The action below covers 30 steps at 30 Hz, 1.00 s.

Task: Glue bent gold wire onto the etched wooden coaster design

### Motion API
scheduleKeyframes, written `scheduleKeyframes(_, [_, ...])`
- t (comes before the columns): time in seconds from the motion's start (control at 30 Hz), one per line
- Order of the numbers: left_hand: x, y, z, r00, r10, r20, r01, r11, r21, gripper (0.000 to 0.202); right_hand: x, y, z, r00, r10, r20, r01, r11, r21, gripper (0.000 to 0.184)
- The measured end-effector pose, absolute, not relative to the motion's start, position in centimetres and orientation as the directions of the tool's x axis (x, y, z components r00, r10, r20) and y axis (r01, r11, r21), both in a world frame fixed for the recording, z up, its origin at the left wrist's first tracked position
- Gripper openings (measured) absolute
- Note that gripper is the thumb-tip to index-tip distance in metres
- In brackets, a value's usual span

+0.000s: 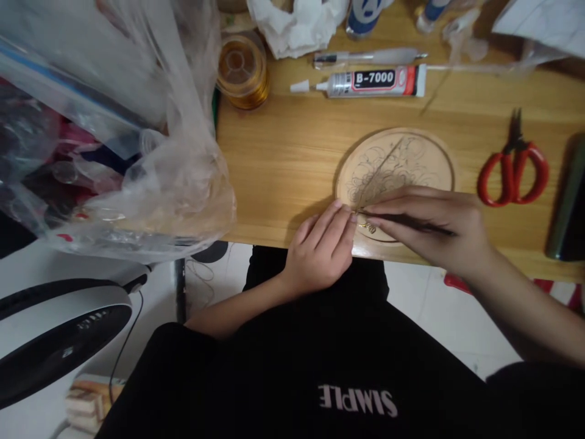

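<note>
A round wooden board (439, 164) with a line drawing of flowers on it lies near the table's front edge. Shaped gold wire (367, 227) shows on its lower left part, and a thin dark strand (384, 161) runs slantwise across the drawing. My left hand (322, 247) lies with its fingers stretched out, the fingertips on the board's left rim beside the gold wire. In my right hand (445, 222) are dark tweezers (411, 221), their tips close to my left fingertips. What exactly the tips touch is too small to tell.
Beyond the board lie a B-7000 glue tube (375, 82) and a pen (370, 57). Red-handled pliers (514, 164) and a dark cylindrical object (567, 201) are to the right. A gold wire spool (243, 72) and a large plastic bag (183, 152) stand left.
</note>
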<state>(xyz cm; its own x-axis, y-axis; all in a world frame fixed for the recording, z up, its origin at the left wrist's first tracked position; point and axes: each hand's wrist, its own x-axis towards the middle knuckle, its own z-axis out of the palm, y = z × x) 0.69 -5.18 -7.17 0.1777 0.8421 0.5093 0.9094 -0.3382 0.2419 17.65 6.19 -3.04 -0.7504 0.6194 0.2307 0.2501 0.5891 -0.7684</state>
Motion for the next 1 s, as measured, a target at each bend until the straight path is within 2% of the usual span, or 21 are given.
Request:
scheduleKeyframes(0.27, [0.4, -5.3, -7.0, 0.201, 0.853, 0.481, 0.887, -0.367, 0.281, 0.031, 17.9, 5.8, -3.7, -0.674, 0.7, 0.234, 0.269, 0.528, -0.806, 0.017])
scheduleKeyframes(0.5, [0.4, -5.2, -6.8, 0.21, 0.857, 0.47, 0.897, -0.361, 0.257, 0.03, 17.9, 5.9, -3.8, -0.68, 0.691, 0.245, 0.257, 0.538, -0.803, 0.014])
scheduleKeyframes(0.67, [0.5, -5.1, -6.7, 0.163, 0.885, 0.435, 0.879, -0.33, 0.343, 0.028, 17.7, 5.8, -3.8, -0.673, 0.703, 0.229, 0.239, 0.5, -0.832, 0.012])
scheduleKeyframes(0.8, [0.6, -5.1, -6.4, 0.133, 0.901, 0.413, 0.858, -0.313, 0.408, 0.027, 17.7, 5.0, -3.6, -0.548, 0.822, 0.158, 0.317, 0.379, -0.87, 0.007])
scheduleKeyframes(0.87, [0.5, -5.0, -6.3, 0.138, 0.9, 0.414, 0.856, -0.319, 0.408, 0.027, 17.6, 4.8, -3.4, -0.478, 0.869, 0.128, 0.354, 0.324, -0.877, 0.011])
scheduleKeyframes(1.0, [0.5, -5.1, -6.3, 0.134, 0.902, 0.41, 0.859, -0.312, 0.405, 0.026, 16.8, 5.4, -2.9, -0.565, 0.795, 0.219, 0.382, 0.488, -0.785, 0.018])
